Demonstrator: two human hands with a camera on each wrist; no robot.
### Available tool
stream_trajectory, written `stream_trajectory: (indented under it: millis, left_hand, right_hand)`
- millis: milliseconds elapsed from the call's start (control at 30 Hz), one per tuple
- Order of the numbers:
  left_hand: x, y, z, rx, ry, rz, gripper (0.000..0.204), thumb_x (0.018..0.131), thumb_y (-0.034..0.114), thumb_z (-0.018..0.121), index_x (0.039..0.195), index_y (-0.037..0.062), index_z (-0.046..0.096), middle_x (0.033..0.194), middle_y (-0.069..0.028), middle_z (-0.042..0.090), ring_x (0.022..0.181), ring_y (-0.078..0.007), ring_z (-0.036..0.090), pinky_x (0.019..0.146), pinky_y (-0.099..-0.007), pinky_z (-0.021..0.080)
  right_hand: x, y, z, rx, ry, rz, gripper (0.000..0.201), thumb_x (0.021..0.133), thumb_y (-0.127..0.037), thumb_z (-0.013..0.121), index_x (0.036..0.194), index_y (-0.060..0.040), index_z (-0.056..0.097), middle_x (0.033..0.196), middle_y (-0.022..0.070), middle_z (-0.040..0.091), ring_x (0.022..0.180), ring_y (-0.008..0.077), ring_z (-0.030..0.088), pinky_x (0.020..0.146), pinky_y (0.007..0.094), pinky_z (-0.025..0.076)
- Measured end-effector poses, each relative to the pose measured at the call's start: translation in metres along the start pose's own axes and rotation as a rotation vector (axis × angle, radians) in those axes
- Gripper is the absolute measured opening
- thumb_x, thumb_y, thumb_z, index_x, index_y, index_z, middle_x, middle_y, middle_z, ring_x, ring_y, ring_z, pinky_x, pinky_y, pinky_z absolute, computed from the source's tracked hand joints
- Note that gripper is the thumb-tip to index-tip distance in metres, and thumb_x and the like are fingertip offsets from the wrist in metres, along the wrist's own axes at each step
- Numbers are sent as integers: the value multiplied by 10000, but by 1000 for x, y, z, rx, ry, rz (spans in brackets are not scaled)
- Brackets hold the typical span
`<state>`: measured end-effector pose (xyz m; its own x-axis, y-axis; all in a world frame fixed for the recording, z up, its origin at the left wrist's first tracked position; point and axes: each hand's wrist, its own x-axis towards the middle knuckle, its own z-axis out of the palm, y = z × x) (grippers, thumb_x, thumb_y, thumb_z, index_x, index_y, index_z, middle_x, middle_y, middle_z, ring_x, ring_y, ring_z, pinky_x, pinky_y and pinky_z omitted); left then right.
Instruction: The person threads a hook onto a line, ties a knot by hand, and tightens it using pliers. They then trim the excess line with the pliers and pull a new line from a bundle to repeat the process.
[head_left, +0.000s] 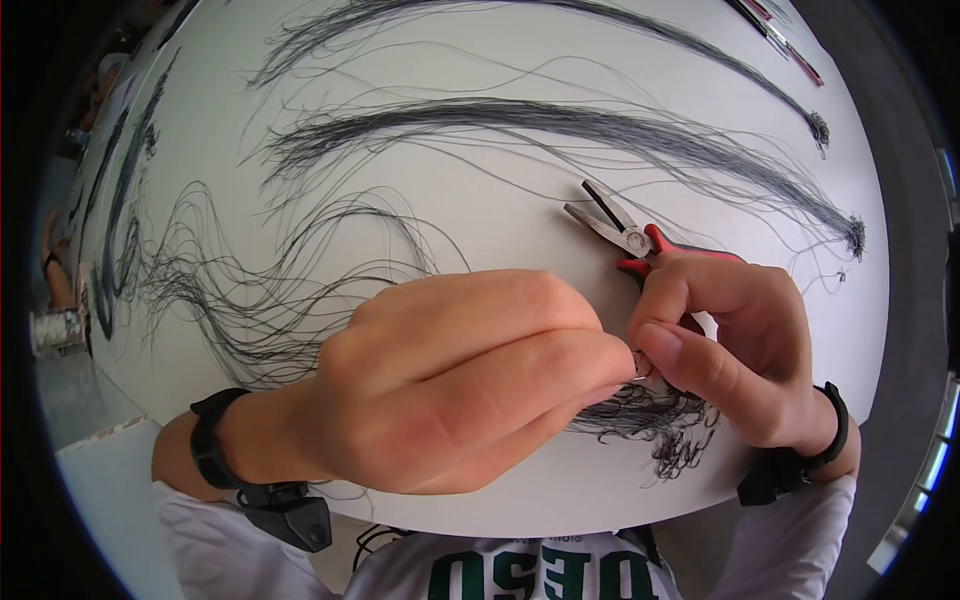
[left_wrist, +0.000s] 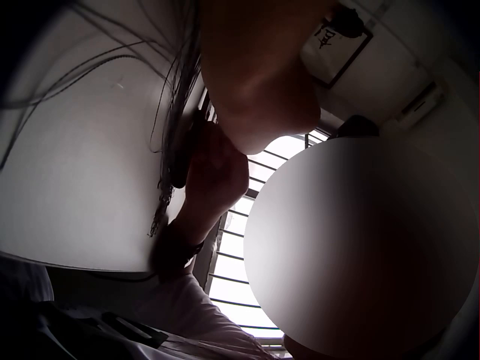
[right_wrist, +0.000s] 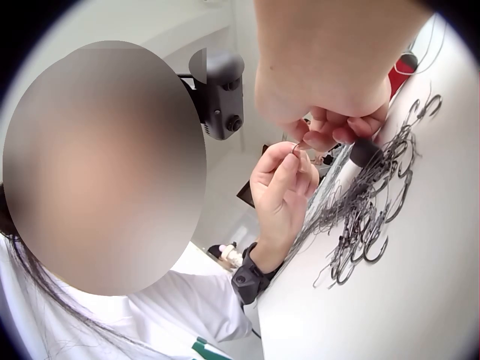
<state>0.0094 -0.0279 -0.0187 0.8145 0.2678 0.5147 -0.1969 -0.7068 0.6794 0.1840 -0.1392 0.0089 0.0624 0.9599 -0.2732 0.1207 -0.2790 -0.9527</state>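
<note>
Centred in the head view, my left hand (head_left: 470,380) pinches a small fish hook (right_wrist: 295,149) between thumb and forefinger. My right hand (head_left: 735,345) meets it there, its thumb and curled forefinger pinching at the same hook; the fingertips hide most of it. Just below the hands on the white table lies a bunch of dark fish hooks (right_wrist: 367,236) tied to fishing line. Red-and-black pliers (head_left: 634,240) lie with spread jaws beyond the right hand, which covers part of their handles. In the left wrist view the left hand (left_wrist: 259,82) is dark and its fingertips are hidden.
Two long bundles of hooked line (head_left: 520,112) stretch across the far side of the table (head_left: 540,510). Loose wavy lines (head_left: 250,320) spread at the left. Thin tools (head_left: 775,40) lie at the far right, and a jar (head_left: 58,330) stands beyond the left edge.
</note>
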Motion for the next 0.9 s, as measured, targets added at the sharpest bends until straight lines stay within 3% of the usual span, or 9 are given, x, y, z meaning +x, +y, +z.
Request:
stream_trajectory:
  millis: [633,833,900]
  left_hand:
    - [5,1,-6,-65,-65,-85,190,682,-83,655,838,23,640,723,-73,610,582,-133,570,488,-221,439]
    - [4,-1,-5,-42,-42,-48,202,662,-80,673,833,22,635,711,-66,603,543,-91,542,446,-187,405]
    - [4,0,-7,-15,-58,-53,190,663,-79,670,821,20,630,715,-66,603,537,-89,534,440,-191,401]
  right_hand:
    - [1,0,0,-6,-16,-10,190,826,-132,532,700,9,542,663,30,531,555,65,423,515,221,310]
    - [1,7,2,-116,-7,-184,102,800,-74,550,727,-3,545,688,50,561,567,89,445,531,222,335]
    - [0,7,1,-264,1,-324,58,769,-42,575,758,6,543,696,53,563,581,103,455,544,230,353]
